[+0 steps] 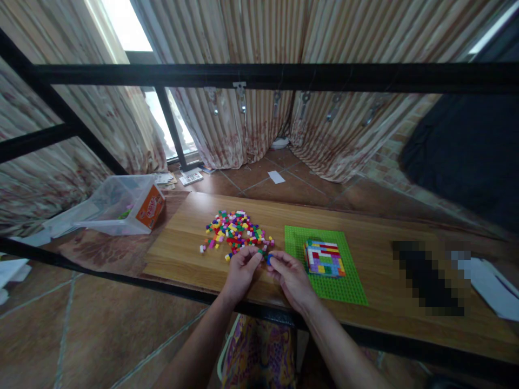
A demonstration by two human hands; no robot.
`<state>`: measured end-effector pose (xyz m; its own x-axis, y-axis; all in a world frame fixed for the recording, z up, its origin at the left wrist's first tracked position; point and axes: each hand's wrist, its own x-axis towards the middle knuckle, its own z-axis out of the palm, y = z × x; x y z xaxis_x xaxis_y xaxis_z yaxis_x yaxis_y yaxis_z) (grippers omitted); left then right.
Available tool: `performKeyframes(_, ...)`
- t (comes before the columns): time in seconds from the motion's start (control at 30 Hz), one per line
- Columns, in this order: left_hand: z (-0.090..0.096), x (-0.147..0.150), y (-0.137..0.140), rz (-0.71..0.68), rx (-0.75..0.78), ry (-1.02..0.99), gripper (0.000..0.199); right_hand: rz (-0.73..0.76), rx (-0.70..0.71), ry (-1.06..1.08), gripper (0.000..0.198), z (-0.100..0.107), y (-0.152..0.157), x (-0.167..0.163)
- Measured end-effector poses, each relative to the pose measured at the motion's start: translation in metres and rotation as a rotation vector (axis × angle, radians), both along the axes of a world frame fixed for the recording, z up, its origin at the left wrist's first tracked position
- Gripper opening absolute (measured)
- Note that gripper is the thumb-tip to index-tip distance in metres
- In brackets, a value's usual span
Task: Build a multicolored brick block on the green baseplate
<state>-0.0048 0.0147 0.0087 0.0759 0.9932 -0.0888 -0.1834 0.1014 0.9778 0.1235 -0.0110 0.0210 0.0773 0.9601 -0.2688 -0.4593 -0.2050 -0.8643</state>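
My left hand (242,269) pinches a small dark green brick (261,252) between thumb and fingertips, in front of the loose pile. Close beside it, my right hand (291,273) has its fingers closed on a small blue brick (268,260). The two bricks are nearly touching; whether they are joined I cannot tell. A heap of small coloured bricks (235,229) lies just beyond my left hand. To the right, a green baseplate (352,281) carries a low rectangular block of multicoloured bricks (324,259).
A clear plastic bin (117,205) with an orange label stands left of the wooden table (182,259). A blurred dark object (430,278) and white paper (494,286) are at the right. A black metal bar (259,75) crosses beyond the table, before curtains (243,32).
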Motion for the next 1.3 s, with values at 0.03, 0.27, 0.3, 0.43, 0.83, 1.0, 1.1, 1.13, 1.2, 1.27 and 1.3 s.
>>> performKeyframes(0.03,-0.001,0.000,0.001,0.006,0.043,0.053,0.022,-0.001,-0.002,-0.010,0.035,0.003,-0.005,0.002)
performKeyframes(0.27,-0.007,0.004,0.004,0.131,0.360,0.576,0.008,-0.040,0.089,-0.282,0.029,0.024,-0.035,0.038)
performKeyframes(0.3,-0.008,0.004,0.005,0.137,0.400,0.638,0.008,-0.076,0.091,-0.318,0.027,0.025,-0.038,0.046)
performKeyframes(0.43,-0.012,0.007,0.004,0.138,0.499,0.747,0.016,-0.231,0.061,-0.421,0.027,0.024,-0.042,0.078)
performKeyframes(0.83,-0.004,-0.007,-0.026,0.187,0.534,0.804,0.019,-0.164,0.116,-0.763,0.021,0.004,-0.058,0.054)
performKeyframes(1.0,-0.006,-0.020,-0.039,0.189,0.554,0.846,0.022,0.028,0.245,-0.989,0.016,-0.003,-0.037,0.021)
performKeyframes(1.1,-0.006,-0.023,-0.041,0.158,0.535,0.844,0.024,0.088,0.341,-1.070,0.018,-0.008,-0.021,0.014)
performKeyframes(1.13,-0.006,-0.022,-0.041,0.139,0.529,0.851,0.026,0.093,0.365,-1.092,0.019,-0.010,-0.017,0.013)
performKeyframes(1.2,-0.004,-0.018,-0.043,0.105,0.532,0.875,0.029,0.071,0.395,-1.145,0.022,-0.012,-0.010,0.015)
performKeyframes(1.27,-0.003,-0.011,-0.044,0.072,0.550,0.898,0.031,0.017,0.418,-1.218,0.025,-0.012,-0.004,0.020)
performKeyframes(1.3,-0.003,-0.007,-0.044,0.059,0.563,0.901,0.032,-0.008,0.428,-1.265,0.027,-0.011,0.000,0.023)
